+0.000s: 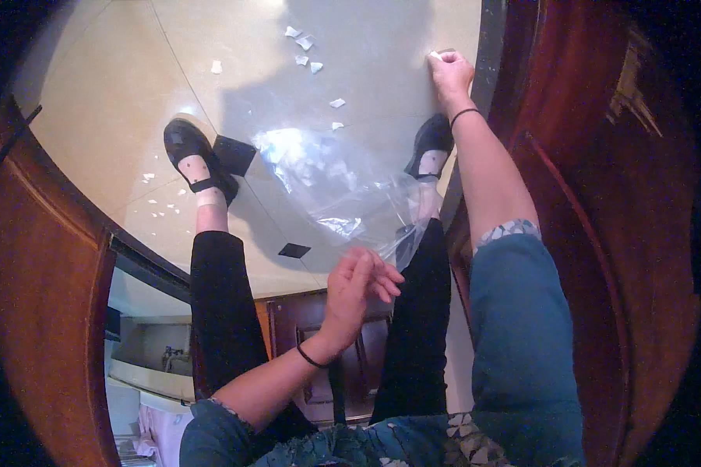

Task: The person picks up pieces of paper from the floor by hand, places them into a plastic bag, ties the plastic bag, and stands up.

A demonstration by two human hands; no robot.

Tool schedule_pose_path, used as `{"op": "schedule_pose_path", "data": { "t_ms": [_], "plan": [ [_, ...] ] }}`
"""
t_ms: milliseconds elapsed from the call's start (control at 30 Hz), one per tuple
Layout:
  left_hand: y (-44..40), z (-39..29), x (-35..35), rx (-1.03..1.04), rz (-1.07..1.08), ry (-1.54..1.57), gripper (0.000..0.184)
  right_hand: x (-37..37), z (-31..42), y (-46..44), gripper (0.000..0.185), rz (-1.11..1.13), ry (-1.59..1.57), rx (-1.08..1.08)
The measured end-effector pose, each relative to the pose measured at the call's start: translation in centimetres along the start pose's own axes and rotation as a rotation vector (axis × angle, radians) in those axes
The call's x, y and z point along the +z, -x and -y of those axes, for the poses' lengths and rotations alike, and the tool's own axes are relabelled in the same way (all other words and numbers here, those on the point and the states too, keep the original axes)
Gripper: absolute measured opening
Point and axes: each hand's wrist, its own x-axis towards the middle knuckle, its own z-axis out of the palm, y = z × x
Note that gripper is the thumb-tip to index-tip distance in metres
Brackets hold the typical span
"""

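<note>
My right hand (452, 76) reaches down near the floor at the upper right, thumb and fingers pinched on a small white scrap (442, 54). My left hand (358, 286) is held in the middle, fingers loosely curled and apart, a little blurred, with nothing visible in it. Just beyond it, between the feet, spreads a clear plastic bag (319, 175) with whitish contents that I cannot make out. Several white scraps (304, 42) lie scattered on the floor past the bag. Smaller white bits (149, 178) are strewn by the shoe at left.
Two black shoes (185, 142) stand on the tan tiled floor (113, 86), which has dark square insets (294, 250). Dark red wood panels (592, 257) rise at right, and a wooden panel (43, 257) stands at left. A sink (149, 350) shows at the lower left.
</note>
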Motion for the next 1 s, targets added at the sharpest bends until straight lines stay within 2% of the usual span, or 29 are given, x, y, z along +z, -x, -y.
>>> {"op": "schedule_pose_path", "data": {
  "t_ms": [67, 100, 267, 300, 367, 400, 500, 533, 600, 700, 733, 867, 933, 1000],
  "plan": [
    [0.2, -0.3, 0.2, -0.004, -0.005, 0.016, 0.025, 0.1, 1.2, 1.0, 0.019, 0.046, -0.103, -0.194],
    [0.3, -0.5, 0.2, -0.014, -0.007, 0.028, 0.025, 0.4, 2.4, 1.2, 0.019, 0.048, -0.105, -0.198],
    [0.4, -0.2, 0.2, 0.006, 0.008, 0.024, 0.026, 2.9, 8.7, -0.3, 0.027, 0.102, -0.224, -0.569],
    [0.5, -0.2, 0.1, 0.006, 0.014, 0.026, 0.025, 3.2, 10.3, -0.1, 0.027, 0.106, -0.224, -0.57],
    [0.4, -0.3, 0.0, 0.0, 0.008, 0.037, 0.025, 3.8, 13.6, 0.3, 0.037, 0.103, -0.166, -0.401],
    [0.4, -0.4, 0.0, -0.007, 0.006, 0.046, 0.025, 5.6, 12.9, -1.2, 0.034, 0.0, -0.072, -0.427],
    [0.5, -1.1, 0.1, -0.013, 0.011, 0.046, 0.025, 6.9, 13.6, -1.0, 0.036, -0.125, 0.043, -0.411],
    [0.5, -1.3, 0.1, -0.01, 0.009, 0.047, 0.025, 6.7, 14.0, -0.7, 0.036, -0.122, 0.041, -0.414],
    [0.7, -1.4, 0.2, -0.007, 0.025, 0.076, 0.025, 5.8, 14.0, -0.2, 0.033, 0.021, 0.105, -0.201],
    [0.6, -1.6, 0.2, -0.004, 0.05, 0.074, 0.026, 5.2, 14.6, 0.1, 0.036, 0.079, 0.055, -0.083],
    [0.6, -1.8, 0.2, 0.001, 0.053, 0.078, 0.026, 5.6, 14.1, -0.8, 0.033, 0.02, 0.237, -0.33],
    [0.8, -2.4, 0.4, 0.005, 0.056, 0.117, 0.026, 5.7, 14.5, -1.0, 0.03, 0.145, 0.077, -0.395],
    [0.8, -2.5, 0.6, -0.003, 0.049, 0.131, 0.025, 6.0, 16.2, -0.9, 0.027, 0.17, -0.207, -0.486],
    [0.7, -2.8, 0.7, -0.016, 0.037, 0.097, 0.025, 5.8, 19.0, -0.7, 0.031, 0.136, -0.129, -0.545]
  ]
}}
